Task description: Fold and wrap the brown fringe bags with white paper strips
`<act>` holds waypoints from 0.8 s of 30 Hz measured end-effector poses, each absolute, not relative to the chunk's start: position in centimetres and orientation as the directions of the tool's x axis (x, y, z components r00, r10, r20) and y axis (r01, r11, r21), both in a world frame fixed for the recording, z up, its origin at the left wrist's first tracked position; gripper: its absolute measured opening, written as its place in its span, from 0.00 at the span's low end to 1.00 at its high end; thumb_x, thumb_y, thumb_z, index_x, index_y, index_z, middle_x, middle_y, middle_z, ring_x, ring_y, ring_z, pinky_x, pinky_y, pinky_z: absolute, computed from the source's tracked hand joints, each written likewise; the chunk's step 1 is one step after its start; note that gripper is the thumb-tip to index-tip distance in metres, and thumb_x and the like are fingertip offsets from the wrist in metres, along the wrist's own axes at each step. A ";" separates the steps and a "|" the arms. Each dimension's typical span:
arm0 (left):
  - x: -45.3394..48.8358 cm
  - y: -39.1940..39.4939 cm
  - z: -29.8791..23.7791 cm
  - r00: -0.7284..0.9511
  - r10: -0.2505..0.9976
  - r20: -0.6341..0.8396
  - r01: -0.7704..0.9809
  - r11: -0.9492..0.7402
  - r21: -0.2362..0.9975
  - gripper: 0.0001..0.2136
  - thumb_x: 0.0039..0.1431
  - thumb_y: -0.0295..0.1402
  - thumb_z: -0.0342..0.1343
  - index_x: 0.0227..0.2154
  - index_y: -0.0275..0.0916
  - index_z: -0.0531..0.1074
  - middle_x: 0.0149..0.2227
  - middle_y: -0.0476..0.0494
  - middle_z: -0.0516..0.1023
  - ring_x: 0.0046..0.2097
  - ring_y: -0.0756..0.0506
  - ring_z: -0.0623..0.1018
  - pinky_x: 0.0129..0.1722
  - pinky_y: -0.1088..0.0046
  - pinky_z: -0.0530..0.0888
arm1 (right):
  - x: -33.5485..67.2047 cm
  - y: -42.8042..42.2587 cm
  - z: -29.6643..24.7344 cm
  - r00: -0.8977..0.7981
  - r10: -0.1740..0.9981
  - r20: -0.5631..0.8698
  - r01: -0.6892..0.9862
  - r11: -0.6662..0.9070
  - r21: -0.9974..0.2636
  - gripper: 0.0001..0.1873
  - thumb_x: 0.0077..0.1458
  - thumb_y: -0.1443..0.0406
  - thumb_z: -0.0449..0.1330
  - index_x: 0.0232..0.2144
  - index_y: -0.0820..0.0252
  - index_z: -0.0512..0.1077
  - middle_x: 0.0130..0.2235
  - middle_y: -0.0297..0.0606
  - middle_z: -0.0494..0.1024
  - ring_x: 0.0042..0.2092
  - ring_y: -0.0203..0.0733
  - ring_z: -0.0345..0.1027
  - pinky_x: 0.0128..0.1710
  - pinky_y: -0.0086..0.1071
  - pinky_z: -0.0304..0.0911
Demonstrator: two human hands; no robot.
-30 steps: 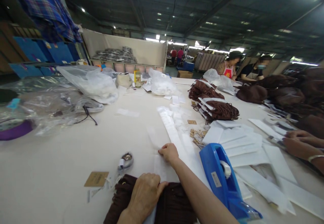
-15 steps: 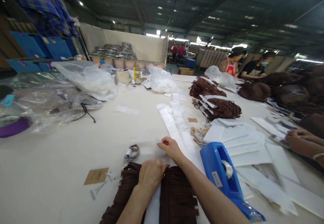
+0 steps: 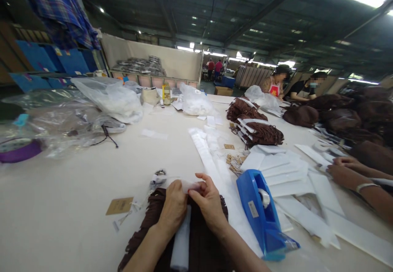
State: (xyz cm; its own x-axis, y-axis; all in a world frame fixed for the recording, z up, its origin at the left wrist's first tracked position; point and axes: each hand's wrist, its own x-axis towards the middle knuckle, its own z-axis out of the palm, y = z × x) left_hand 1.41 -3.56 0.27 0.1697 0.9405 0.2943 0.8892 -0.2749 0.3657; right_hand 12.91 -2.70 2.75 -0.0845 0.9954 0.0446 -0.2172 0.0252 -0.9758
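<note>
I have the brown fringed piece (image 3: 204,243) right under the 2 hands, its top edge at the fingertips and its body running back toward the wearer between the forearms. A pale roll (image 3: 180,243) lies lengthwise on it, just below the gap between the hands. A thin white sheet (image 3: 188,186) spans that gap. The right hand (image 3: 210,202) pinches the sheet between thumb and forefinger, its other fingers loosely bent; the left hand (image 3: 173,206) is closed on the sheet's other end, though I can't tell whether it also grips the piece.

I judge the step in hand to be working the sheet in at the top edge. The next move calls for a light, even pull, with the piece held steady, since tissue this thin could tear.

Just beyond the left hand sits a coiled strap with metal (image 3: 159,175); to its left, a tan tag (image 3: 119,206) lies on the tabletop (image 3: 76,206). Right of the right hand stands a blue tape dispenser (image 3: 256,206), and farther right, a co-worker's hands (image 3: 345,169).
</note>
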 end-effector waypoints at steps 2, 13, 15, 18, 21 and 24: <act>0.7 -5.4 0.3 0.131 0.933 0.336 0.883 -0.264 0.389 0.11 0.59 0.26 0.43 0.39 0.33 0.69 0.41 0.36 0.71 0.46 0.39 0.70 0.46 0.57 0.69 | 13.1 -3.3 2.7 -0.076 0.996 0.056 -0.232 0.037 -0.972 0.23 0.40 0.67 0.61 0.41 0.56 0.63 0.25 0.26 0.70 0.28 0.34 0.63 0.31 0.28 0.58; 0.6 -9.0 -1.3 0.126 0.940 0.317 0.833 -0.274 0.480 0.12 0.59 0.29 0.44 0.39 0.36 0.71 0.38 0.40 0.75 0.41 0.42 0.74 0.42 0.62 0.74 | 12.0 -3.2 7.3 -0.144 0.974 0.173 -0.249 0.134 -0.959 0.18 0.38 0.66 0.63 0.36 0.58 0.68 0.26 0.28 0.72 0.29 0.34 0.64 0.32 0.28 0.60; 0.6 -8.8 -1.2 0.131 0.944 0.301 0.821 -0.274 0.501 0.12 0.59 0.29 0.43 0.38 0.36 0.72 0.39 0.40 0.75 0.41 0.42 0.74 0.43 0.62 0.73 | 11.9 -4.9 7.0 -0.161 0.968 0.193 -0.197 0.160 -0.967 0.17 0.39 0.66 0.63 0.36 0.57 0.69 0.27 0.30 0.72 0.30 0.36 0.65 0.32 0.29 0.60; 0.0 -8.5 -1.1 0.156 0.948 0.277 0.787 -0.288 0.546 0.13 0.57 0.27 0.43 0.36 0.37 0.73 0.37 0.41 0.76 0.41 0.44 0.75 0.43 0.66 0.74 | 11.8 -8.6 4.7 -0.195 0.949 0.247 -0.109 0.229 -0.967 0.17 0.41 0.69 0.60 0.38 0.56 0.69 0.32 0.32 0.74 0.33 0.37 0.66 0.34 0.29 0.61; -0.9 -8.2 -1.2 0.190 0.946 0.263 0.752 -0.312 0.581 0.13 0.57 0.27 0.44 0.36 0.38 0.73 0.36 0.44 0.77 0.39 0.45 0.76 0.41 0.72 0.75 | 12.0 -12.2 1.4 -0.272 0.910 0.312 0.013 0.328 -0.945 0.18 0.42 0.71 0.58 0.39 0.55 0.69 0.31 0.31 0.73 0.31 0.35 0.66 0.31 0.26 0.61; -1.9 -8.1 -1.4 0.218 0.935 0.280 0.738 -0.346 0.580 0.15 0.58 0.30 0.44 0.45 0.35 0.69 0.43 0.40 0.75 0.44 0.44 0.75 0.44 0.70 0.74 | 12.4 -14.0 -0.7 -0.365 0.858 0.362 0.158 0.440 -0.884 0.18 0.41 0.73 0.56 0.38 0.54 0.69 0.26 0.28 0.72 0.26 0.34 0.64 0.25 0.23 0.59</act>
State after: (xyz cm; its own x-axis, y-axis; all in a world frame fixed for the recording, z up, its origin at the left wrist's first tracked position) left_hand -1.88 -8.07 -1.40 0.2178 0.9349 0.2802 0.7378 -0.3456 0.5798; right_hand 12.38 -14.01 -0.72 -0.3655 0.8575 0.3620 0.1575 0.4403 -0.8839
